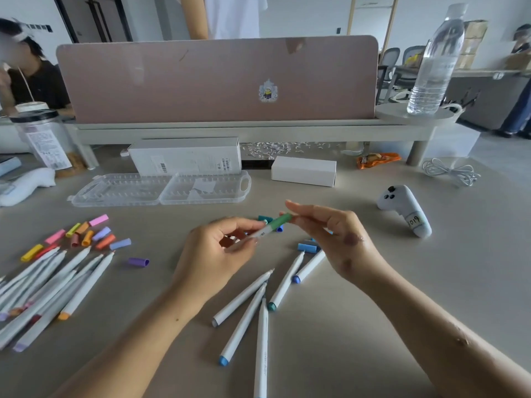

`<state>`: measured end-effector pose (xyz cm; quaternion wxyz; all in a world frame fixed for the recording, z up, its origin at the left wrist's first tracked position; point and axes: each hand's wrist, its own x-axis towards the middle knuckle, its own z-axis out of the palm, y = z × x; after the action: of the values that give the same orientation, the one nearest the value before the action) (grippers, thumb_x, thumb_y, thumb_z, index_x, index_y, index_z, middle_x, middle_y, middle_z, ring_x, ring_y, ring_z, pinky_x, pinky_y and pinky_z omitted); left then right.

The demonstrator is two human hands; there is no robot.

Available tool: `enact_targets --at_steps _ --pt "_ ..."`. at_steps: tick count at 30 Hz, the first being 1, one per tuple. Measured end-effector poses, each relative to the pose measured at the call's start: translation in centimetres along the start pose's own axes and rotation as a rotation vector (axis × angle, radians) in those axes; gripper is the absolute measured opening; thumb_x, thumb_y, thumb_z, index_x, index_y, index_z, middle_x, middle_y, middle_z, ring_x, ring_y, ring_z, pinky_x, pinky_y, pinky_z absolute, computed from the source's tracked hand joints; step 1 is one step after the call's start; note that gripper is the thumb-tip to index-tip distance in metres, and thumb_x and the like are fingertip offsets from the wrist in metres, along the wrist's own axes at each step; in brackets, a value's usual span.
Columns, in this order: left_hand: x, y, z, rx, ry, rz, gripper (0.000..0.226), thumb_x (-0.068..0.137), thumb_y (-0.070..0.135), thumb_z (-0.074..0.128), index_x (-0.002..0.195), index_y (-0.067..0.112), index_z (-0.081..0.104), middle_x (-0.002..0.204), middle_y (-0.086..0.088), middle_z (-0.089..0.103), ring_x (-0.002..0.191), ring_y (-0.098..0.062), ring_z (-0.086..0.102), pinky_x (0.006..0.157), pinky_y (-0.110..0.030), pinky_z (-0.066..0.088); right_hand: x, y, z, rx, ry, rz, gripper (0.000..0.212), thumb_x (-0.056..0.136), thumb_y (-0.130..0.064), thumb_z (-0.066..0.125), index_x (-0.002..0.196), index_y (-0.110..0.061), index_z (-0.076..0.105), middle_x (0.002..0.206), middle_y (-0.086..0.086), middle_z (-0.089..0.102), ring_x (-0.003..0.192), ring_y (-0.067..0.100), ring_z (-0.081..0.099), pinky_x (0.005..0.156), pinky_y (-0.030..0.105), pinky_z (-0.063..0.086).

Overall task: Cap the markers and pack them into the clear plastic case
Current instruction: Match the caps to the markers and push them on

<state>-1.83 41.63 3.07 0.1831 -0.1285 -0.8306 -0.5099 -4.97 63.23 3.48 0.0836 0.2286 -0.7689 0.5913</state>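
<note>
My left hand (212,254) holds a white marker (263,232) by its barrel above the table's middle. My right hand (330,237) pinches the green cap (280,221) that sits on the marker's tip. Several uncapped white markers (253,305) lie fanned out below my hands. A second pile of markers (48,288) lies at the left. Loose pink, orange, yellow and purple caps (89,234) sit above that pile, and blue caps (307,247) lie under my right hand. The clear plastic case (161,189) lies open and empty at the back.
Two white boxes (186,156) (303,170) stand behind the case. A white controller (405,209) lies at the right, a coiled cable (451,170) behind it. A water bottle (436,64) stands on the raised shelf. A jar (43,139) is at far left, and a person sits there.
</note>
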Motion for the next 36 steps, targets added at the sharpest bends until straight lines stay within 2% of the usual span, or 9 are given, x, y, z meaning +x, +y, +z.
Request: enact_targets --at_steps 4,9,14,17,19,22,25,28,36 --pt "-0.1 -0.8 -0.4 0.219 -0.011 -0.048 0.028 0.076 0.010 0.081 0.093 0.031 0.078 0.080 0.020 0.074 0.083 0.004 0.068 0.084 -0.022 0.056 0.7 1.4 -2.1 -0.026 0.161 0.028 0.026 0.097 -0.013 0.056 0.108 -0.033 0.069 0.096 -0.013 0.075 0.096 0.003 0.068 0.085 0.020 0.048" --pt "-0.1 -1.6 -0.4 0.370 -0.048 -0.136 0.023 0.074 0.027 0.085 0.093 0.035 0.076 0.075 0.023 0.071 0.077 0.005 0.066 0.077 -0.020 0.055 1.0 2.6 -2.7 -0.113 0.202 0.103 0.018 0.090 -0.015 0.067 0.088 -0.031 0.074 0.084 -0.008 0.074 0.079 0.004 0.065 0.074 0.015 0.046" --pt "-0.1 -1.4 -0.1 0.518 -0.046 -0.052 0.029 0.077 0.033 0.082 0.105 0.034 0.073 0.091 0.021 0.066 0.088 -0.002 0.051 0.083 -0.030 0.047 1.0 2.5 -3.2 -0.682 0.057 0.182 0.004 0.085 -0.034 0.071 0.084 -0.036 0.074 0.082 -0.016 0.061 0.080 0.007 0.050 0.086 0.034 0.035" --pt "0.3 -1.7 -0.8 0.534 -0.035 -0.003 0.027 0.074 0.033 0.083 0.100 0.034 0.074 0.090 0.019 0.065 0.090 -0.001 0.044 0.086 -0.042 0.048 0.8 2.1 -2.8 -0.905 -0.055 0.169 0.006 0.088 -0.041 0.066 0.091 -0.043 0.071 0.093 -0.015 0.056 0.094 0.008 0.047 0.085 0.032 0.026" --pt "0.4 -1.3 -1.5 0.512 -0.049 0.014 0.018 0.075 0.031 0.083 0.091 0.035 0.076 0.081 0.018 0.064 0.085 -0.002 0.049 0.082 -0.043 0.049 0.8 2.2 -2.6 -0.947 -0.077 0.179 0.011 0.091 -0.041 0.062 0.098 -0.045 0.069 0.096 -0.015 0.053 0.102 0.009 0.047 0.081 0.030 0.022" --pt "0.1 -0.3 -2.3 0.491 -0.139 0.012 0.010 0.075 0.035 0.082 0.084 0.037 0.078 0.084 0.018 0.063 0.090 0.002 0.050 0.087 -0.040 0.046 0.9 2.3 -2.7 -0.975 -0.073 0.193 0.018 0.095 -0.035 0.057 0.106 -0.045 0.068 0.096 -0.013 0.052 0.107 0.010 0.046 0.077 0.029 0.018" --pt "-0.4 0.0 -2.8 0.571 -0.308 -0.017 0.017 0.073 0.050 0.079 0.089 0.045 0.075 0.096 0.025 0.055 0.098 0.012 0.038 0.093 -0.032 0.033 0.9 2.5 -2.8 -1.000 -0.079 0.197 0.020 0.095 -0.035 0.057 0.109 -0.044 0.067 0.096 -0.014 0.050 0.109 0.011 0.045 0.078 0.028 0.017" --pt "-0.6 0.4 -2.7 0.656 -0.411 -0.053 0.025 0.073 0.059 0.075 0.096 0.050 0.072 0.100 0.025 0.049 0.101 0.003 0.035 0.093 -0.030 0.027 0.9 2.7 -2.9 -1.005 -0.056 0.185 0.015 0.092 -0.037 0.061 0.102 -0.044 0.069 0.095 -0.015 0.049 0.107 0.010 0.046 0.079 0.029 0.017" --pt "-0.8 -0.4 -1.3 0.689 -0.356 -0.047 0.020 0.081 0.049 0.072 0.101 0.046 0.073 0.096 0.025 0.053 0.099 0.002 0.040 0.092 -0.031 0.032 1.0 3.2 -2.4 -0.985 -0.066 0.202 0.002 0.089 -0.040 0.065 0.091 -0.040 0.064 0.093 -0.017 0.054 0.088 0.005 0.040 0.079 0.028 0.018"
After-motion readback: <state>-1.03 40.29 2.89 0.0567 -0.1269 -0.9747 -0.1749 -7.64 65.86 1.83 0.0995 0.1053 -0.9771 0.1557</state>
